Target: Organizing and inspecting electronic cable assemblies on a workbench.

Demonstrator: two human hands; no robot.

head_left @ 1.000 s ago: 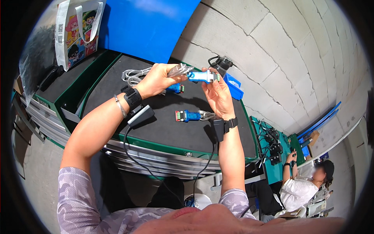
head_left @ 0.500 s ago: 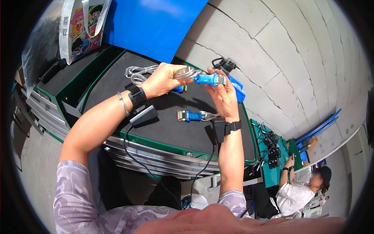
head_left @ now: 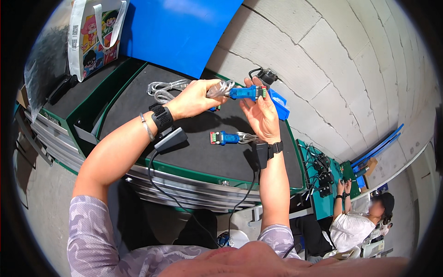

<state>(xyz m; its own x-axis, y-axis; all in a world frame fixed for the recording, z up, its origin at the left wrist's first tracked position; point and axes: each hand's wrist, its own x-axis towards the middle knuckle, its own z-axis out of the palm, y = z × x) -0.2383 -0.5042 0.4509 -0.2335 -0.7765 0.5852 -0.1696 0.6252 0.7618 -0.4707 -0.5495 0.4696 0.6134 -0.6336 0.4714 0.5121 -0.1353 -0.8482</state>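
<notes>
In my left hand [head_left: 194, 99] is the coiled clear-grey cable [head_left: 221, 88] of a blue translucent serial adapter cable, gripped between thumb and fingers. My right hand [head_left: 264, 119] holds the far end of its blue body [head_left: 242, 93], the thumb by the metal connector and small green terminal block [head_left: 263, 93]. The adapter is above the dark mat, roughly level. A second blue adapter [head_left: 227, 137] with a green-and-red end lies on the mat below, its cable running toward my right wrist. Another coiled cable [head_left: 162, 92] lies beyond my left hand, a blue connector [head_left: 215, 109] partly hidden beneath that hand.
The green-edged workbench has a dark mat [head_left: 184, 150]. A blue panel [head_left: 180, 32] and printed bag [head_left: 94, 41] stand behind. A blue bin [head_left: 278, 105] sits at the right edge by the wall. Black wrist-device cables hang before me. A co-worker [head_left: 353, 231] is at right.
Both hands keep hold of the same adapter cable. My right hand's fingers and thumb shift slightly around the connector end, and the adapter moves a little left in view.
</notes>
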